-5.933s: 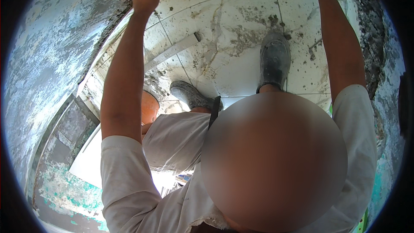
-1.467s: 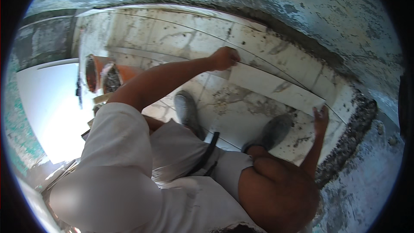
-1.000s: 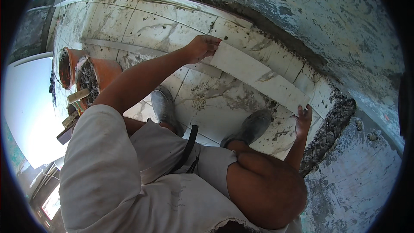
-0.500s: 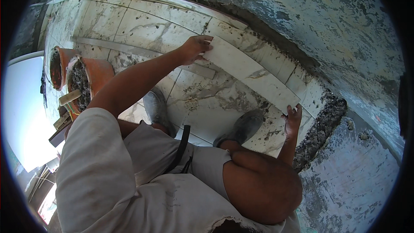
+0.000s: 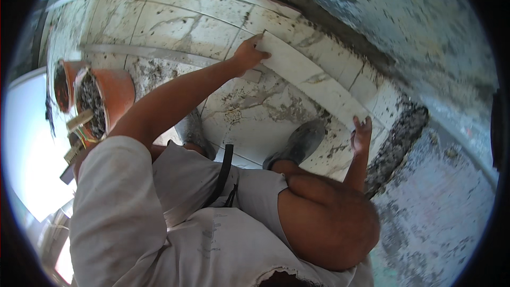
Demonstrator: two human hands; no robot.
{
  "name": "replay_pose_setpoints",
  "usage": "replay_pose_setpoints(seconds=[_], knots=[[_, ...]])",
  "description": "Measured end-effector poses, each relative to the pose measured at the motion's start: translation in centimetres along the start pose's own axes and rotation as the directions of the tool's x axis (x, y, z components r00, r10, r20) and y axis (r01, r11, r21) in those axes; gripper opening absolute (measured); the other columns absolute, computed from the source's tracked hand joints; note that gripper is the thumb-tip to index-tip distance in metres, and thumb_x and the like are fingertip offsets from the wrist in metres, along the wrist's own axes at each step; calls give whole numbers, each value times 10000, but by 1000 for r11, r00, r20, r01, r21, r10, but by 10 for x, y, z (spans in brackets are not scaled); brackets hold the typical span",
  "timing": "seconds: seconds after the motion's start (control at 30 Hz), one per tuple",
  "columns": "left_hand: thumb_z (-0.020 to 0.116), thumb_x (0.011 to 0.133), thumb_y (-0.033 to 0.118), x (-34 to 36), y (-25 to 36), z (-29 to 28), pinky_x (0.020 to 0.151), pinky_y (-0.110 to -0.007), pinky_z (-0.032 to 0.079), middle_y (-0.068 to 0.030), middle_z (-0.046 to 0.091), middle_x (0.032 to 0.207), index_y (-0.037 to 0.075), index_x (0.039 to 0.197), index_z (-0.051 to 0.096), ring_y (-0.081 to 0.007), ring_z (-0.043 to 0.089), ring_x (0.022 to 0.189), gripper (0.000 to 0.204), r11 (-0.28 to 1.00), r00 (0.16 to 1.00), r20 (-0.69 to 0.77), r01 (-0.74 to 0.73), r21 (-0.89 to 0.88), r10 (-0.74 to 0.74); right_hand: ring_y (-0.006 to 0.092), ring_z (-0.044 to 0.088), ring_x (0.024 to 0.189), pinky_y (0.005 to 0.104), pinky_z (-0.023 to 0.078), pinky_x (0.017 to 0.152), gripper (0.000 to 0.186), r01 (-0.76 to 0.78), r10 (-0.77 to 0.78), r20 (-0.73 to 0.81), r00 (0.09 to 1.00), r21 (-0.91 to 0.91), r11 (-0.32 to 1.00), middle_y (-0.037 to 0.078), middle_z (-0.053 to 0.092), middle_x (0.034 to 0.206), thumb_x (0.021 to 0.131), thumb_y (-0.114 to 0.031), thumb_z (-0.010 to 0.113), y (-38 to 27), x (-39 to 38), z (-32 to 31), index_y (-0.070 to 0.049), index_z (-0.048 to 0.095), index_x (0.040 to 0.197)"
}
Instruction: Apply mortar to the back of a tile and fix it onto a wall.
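Note:
A long, narrow white marbled tile strip (image 5: 308,74) lies slanting in both hands, over the stained floor tiles. My left hand (image 5: 248,52) grips its far left end, fingers curled at the corner. My right hand (image 5: 360,137) holds the other end, its fingertips at the lower right corner. A long metal straightedge (image 5: 146,51) lies on the floor behind my left forearm, partly hidden by it. My boots (image 5: 297,143) stand below the strip.
Two orange buckets (image 5: 119,101) caked with mortar sit at the left, with wooden-handled tools (image 5: 78,119) beside the nearer one. A white panel (image 5: 26,127) stands further left. A weathered wall (image 5: 414,26) curves along the top. Rough mortar (image 5: 398,143) edges the tiles at the right.
Since the oldest frame, my view has turned and both hands have come onto the tile strip. Lately the strip and hands have shifted slightly upward in view, along with the floor.

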State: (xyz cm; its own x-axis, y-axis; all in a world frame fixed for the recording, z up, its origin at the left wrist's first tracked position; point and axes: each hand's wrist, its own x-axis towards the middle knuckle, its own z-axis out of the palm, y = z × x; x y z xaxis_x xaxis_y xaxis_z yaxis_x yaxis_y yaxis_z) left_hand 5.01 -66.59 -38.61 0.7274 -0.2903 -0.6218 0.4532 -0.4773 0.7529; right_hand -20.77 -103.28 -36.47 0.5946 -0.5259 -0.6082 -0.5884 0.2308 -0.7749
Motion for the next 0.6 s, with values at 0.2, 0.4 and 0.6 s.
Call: replay_pose_setpoints(seconds=[0.2, 0.4, 0.6], knots=[[731, 790, 239, 3, 16, 46, 780, -366, 487, -130, 590, 1021, 30, 1367, 471, -225, 590, 856, 667, 957, 999, -49, -2, 290, 17, 107, 574, 940, 253, 431, 801, 398, 21, -21, -1, 1000, 107, 994, 49, 638, 1056, 889, -162, 692, 22, 31, -48, -36, 493, 1211], [693, 784, 302, 3, 23, 63, 876, -427, 492, -235, 629, 1022, 11, 1255, 557, -356, 621, 966, 569, 764, 969, -119, -91, 639, 215, 124, 556, 1062, 281, 377, 960, 382, 49, -75, 76, 994, 294, 954, 47, 639, 1111, 882, -159, 701, 49, 34, -59, -41, 524, 1199], [641, 797, 316, 44, 37, 45, 918, -440, 488, -246, 628, 1125, 36, 1350, 464, -378, 606, 1065, 645, 743, 895, -356, 42, 668, 269, 150, 535, 1128, 306, 376, 985, 409, 108, -136, 100, 986, 244, 964, 53, 602, 1213, 901, -156, 674, 58, 28, -53, -37, 496, 1249]])
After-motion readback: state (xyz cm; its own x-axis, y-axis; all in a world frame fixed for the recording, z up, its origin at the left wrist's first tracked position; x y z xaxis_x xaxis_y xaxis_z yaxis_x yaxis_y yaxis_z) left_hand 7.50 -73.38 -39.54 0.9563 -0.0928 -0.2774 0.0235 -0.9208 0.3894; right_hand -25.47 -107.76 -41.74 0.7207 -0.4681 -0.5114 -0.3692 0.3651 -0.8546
